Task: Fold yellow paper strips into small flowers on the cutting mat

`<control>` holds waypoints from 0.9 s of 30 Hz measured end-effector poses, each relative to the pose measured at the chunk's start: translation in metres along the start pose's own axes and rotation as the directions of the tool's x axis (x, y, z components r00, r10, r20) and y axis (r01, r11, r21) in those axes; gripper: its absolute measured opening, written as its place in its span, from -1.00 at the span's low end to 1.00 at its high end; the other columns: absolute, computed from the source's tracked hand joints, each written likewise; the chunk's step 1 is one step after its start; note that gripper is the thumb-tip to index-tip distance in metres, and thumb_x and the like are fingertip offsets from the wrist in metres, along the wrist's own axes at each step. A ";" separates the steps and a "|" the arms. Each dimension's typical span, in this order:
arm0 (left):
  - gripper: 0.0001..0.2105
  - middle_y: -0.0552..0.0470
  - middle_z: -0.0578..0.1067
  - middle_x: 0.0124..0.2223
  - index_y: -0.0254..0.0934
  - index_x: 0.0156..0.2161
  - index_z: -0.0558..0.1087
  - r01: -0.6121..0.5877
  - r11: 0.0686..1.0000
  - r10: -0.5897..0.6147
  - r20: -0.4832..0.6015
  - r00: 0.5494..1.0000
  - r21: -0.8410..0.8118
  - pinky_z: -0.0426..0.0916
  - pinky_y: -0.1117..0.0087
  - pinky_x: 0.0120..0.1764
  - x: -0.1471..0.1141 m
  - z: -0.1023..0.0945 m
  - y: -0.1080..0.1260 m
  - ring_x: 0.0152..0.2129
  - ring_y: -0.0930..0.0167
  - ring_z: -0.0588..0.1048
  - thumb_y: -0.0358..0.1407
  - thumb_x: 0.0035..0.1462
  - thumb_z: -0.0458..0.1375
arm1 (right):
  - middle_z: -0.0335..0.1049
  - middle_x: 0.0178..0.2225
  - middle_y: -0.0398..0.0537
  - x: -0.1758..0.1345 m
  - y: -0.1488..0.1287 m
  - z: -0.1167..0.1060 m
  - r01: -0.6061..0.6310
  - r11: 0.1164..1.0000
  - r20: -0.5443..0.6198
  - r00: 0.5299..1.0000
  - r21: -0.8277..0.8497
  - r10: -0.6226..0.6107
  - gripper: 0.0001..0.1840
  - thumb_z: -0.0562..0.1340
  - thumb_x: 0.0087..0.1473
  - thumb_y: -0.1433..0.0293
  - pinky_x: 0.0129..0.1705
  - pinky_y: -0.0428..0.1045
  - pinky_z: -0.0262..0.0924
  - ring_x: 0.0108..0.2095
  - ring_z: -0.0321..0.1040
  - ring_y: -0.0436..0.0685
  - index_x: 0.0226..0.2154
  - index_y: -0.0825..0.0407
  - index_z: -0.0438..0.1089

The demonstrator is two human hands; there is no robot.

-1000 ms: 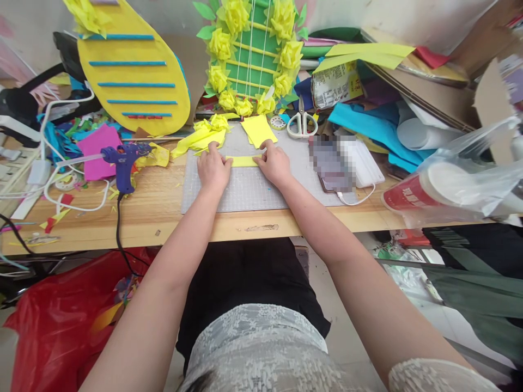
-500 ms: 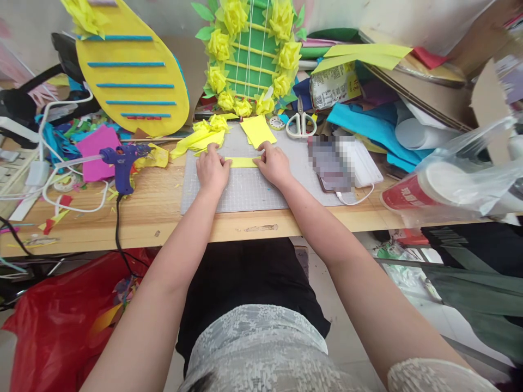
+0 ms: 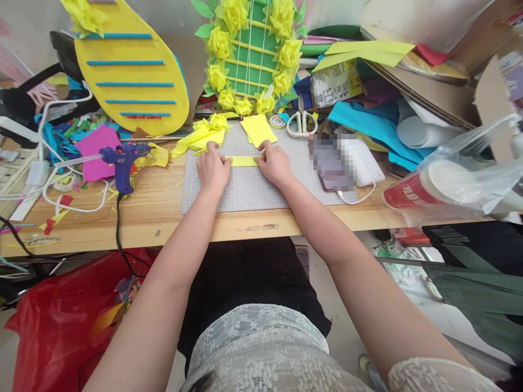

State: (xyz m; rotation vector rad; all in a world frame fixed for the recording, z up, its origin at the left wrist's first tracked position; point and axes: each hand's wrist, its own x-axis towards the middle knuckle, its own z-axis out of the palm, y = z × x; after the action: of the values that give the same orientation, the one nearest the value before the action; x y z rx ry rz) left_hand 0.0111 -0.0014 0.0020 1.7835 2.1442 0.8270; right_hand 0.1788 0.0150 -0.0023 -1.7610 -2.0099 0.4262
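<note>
A narrow folded strip of yellow paper (image 3: 242, 161) lies across the grey cutting mat (image 3: 249, 193). My left hand (image 3: 213, 165) pinches its left end, and my right hand (image 3: 274, 162) pinches the right end, fingers bent and pressed to the paper. Just beyond the right hand lies a small stack of yellow paper sheets (image 3: 259, 130). Behind the left hand are crumpled yellow paper pieces (image 3: 204, 135). White-handled scissors (image 3: 301, 125) rest at the mat's back right.
A blue glue gun (image 3: 123, 163) stands on the left with its cable over the table edge. On the right are a phone (image 3: 332, 163) and a red-and-white cup (image 3: 417, 188) in a plastic bag. A flower-trimmed green panel (image 3: 253, 60) and a yellow teardrop-shaped board (image 3: 133, 73) stand behind.
Both hands stay almost still on the yellow strip. The view has shifted very slightly; nothing has been picked up or let go.
</note>
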 end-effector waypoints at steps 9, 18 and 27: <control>-0.68 -0.02 0.52 -0.26 -0.20 -0.04 0.29 0.001 1.000 -0.001 0.003 1.000 -0.001 0.20 0.12 0.09 0.000 0.001 0.000 -0.05 0.21 0.40 -0.36 0.06 0.14 | 0.43 -0.31 0.03 0.001 0.002 0.003 0.026 1.000 -0.021 0.999 -0.005 -0.026 -0.73 0.12 0.08 0.41 -0.07 0.14 0.18 -0.18 0.28 0.23 -0.11 0.04 0.29; -0.90 -0.09 0.49 -0.19 -0.16 -0.26 0.42 -0.077 0.990 0.071 0.057 0.996 0.117 0.18 0.08 0.06 -0.001 0.003 0.002 -0.03 0.15 0.33 -0.32 0.15 0.05 | 0.43 -0.16 0.14 -0.003 -0.002 0.006 0.079 0.986 -0.017 0.996 -0.145 -0.082 -0.73 0.03 0.16 0.41 -0.08 0.15 0.14 -0.14 0.26 0.26 -0.11 0.05 0.33; -0.85 -0.19 0.42 -0.12 -0.19 -0.23 0.46 -0.104 0.982 0.099 0.040 0.994 0.157 0.14 0.05 0.09 -0.006 0.001 0.005 0.05 0.06 0.25 -0.25 0.14 0.07 | 0.40 -0.14 0.20 -0.004 -0.004 0.007 0.076 0.976 -0.044 0.995 -0.206 -0.087 -0.64 -0.05 0.26 0.31 -0.08 0.14 0.14 -0.10 0.26 0.28 -0.13 0.08 0.39</control>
State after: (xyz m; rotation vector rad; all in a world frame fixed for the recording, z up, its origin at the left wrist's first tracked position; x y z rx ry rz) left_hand 0.0173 -0.0068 0.0034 1.9844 2.1687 0.6614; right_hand 0.1721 0.0109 -0.0064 -1.7793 -2.1440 0.1496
